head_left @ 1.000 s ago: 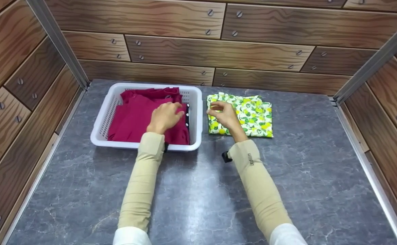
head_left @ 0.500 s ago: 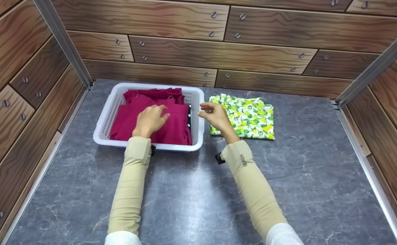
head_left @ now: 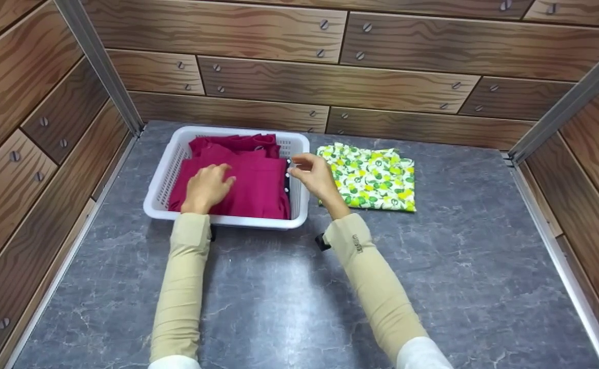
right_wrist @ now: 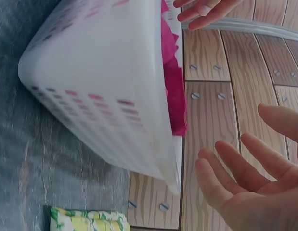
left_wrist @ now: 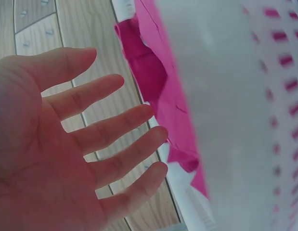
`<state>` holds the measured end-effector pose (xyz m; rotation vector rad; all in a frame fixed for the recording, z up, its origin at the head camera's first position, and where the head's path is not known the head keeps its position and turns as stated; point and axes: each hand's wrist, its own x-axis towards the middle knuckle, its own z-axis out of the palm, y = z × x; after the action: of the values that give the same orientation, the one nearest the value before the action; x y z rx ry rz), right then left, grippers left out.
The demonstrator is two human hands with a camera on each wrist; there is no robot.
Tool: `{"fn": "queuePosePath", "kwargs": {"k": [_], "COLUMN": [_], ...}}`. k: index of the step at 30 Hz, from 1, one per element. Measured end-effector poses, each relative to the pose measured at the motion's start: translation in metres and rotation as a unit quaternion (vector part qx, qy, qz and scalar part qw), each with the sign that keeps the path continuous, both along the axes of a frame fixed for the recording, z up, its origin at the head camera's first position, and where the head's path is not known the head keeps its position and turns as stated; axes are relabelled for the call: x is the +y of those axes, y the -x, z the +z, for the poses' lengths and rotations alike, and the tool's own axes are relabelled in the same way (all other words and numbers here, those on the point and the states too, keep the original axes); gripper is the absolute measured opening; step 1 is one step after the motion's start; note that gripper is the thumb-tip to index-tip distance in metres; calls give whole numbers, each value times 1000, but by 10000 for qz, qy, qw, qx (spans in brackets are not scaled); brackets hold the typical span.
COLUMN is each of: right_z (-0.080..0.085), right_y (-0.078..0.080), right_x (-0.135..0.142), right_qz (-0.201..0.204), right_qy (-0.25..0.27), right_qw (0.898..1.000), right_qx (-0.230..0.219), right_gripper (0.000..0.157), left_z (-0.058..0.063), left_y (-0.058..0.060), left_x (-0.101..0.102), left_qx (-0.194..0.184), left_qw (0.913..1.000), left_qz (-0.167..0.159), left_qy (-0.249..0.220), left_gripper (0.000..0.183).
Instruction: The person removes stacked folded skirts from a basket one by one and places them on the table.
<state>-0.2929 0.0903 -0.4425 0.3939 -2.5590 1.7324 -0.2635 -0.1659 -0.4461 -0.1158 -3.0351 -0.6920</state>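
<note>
A white plastic basket (head_left: 251,222) holds folded crimson clothing (head_left: 251,187). Along its right inner side shows a strip of black cloth with white dots (head_left: 287,185). My left hand (head_left: 204,188) is over the left part of the clothing; the left wrist view shows its palm bare and its fingers (left_wrist: 112,118) spread, above the basket's rim. My right hand (head_left: 317,177) hovers over the basket's right rim, fingers loosely bent and holding nothing in the right wrist view. Just right of the basket lies a folded lemon-print cloth (head_left: 376,179).
Basket and lemon-print cloth rest on a dark grey marbled tabletop (head_left: 463,256). Wood-patterned panels (head_left: 268,84) stand at the back and both sides, with metal posts (head_left: 104,72) at the corners.
Both hands have moved left: the left from the middle of the clothing to its left part, the right from above the lemon-print cloth to the basket's right rim. Basket and cloths stay put.
</note>
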Motion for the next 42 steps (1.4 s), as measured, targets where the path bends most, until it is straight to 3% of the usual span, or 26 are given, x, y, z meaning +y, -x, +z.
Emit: {"fn": "queuePosePath", "kwargs": {"k": [12, 17, 22, 33, 38, 42], "right_z": [-8, -13, -23, -41, -45, -49], "right_y": [-2, -4, -6, -8, -6, -5], "right_x": [-21, -32, -46, -64, -68, -70], "right_qz": [410, 290, 138, -89, -178, -299], "right_qy": [-192, -45, -330, -579, -652, -569], "right_qw": [9946, 9882, 9829, 9759, 9718, 9693], "right_qx": [-934, -1502, -1806, -2102, -2260, -2373], "right_gripper": [51, 64, 75, 86, 99, 101], "left_z": [-8, -11, -18, -35, -46, -51], "left_y": [-6, -1, 5, 11, 10, 11], "left_x": [-32, -38, -44, -55, -62, -66], "left_qx": [-31, -271, -573, -1173, -1146, -1218], "left_qw": [9984, 9953, 9916, 9843, 9825, 9795], "left_qz": [541, 811, 1028, 1024, 1071, 1062], "left_qy": [-132, -454, -541, -828, -1001, -1202], "left_gripper": [47, 53, 59, 72, 80, 83]}}
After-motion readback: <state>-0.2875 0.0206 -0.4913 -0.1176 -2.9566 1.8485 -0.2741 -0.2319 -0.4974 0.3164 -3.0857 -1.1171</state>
